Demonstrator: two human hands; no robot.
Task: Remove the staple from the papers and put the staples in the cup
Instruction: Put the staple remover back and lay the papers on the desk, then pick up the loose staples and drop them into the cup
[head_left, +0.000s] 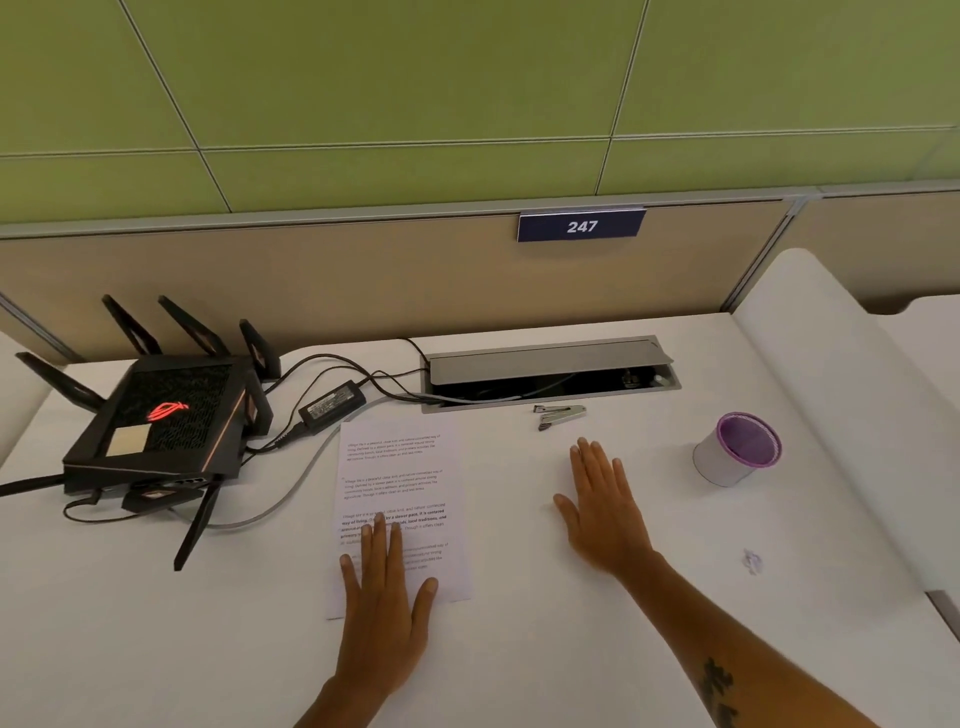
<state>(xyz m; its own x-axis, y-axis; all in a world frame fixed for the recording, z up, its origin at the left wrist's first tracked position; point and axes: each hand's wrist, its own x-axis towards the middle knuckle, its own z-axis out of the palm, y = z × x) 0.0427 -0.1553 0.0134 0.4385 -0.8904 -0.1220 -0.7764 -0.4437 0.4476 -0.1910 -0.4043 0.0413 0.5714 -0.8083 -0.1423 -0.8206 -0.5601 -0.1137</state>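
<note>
Work looks unstarted: left hand (382, 587) flat on papers (397, 512), right hand (602, 506) flat, empty; staple remover (558, 415) untouched, cup (735, 449) waiting.

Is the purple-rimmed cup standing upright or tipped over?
Upright. The cup stands on its base on the white desk, its open mouth facing up. Whether anything lies inside, I cannot tell.

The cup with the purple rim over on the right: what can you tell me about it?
The cup is small and round, with a pale grey-white wall, a purple rim and a purple inside. It stands upright on the white desk, mouth open; nothing shows inside. Nothing touches it: the right hand lies flat to its left, apart from it.
</note>
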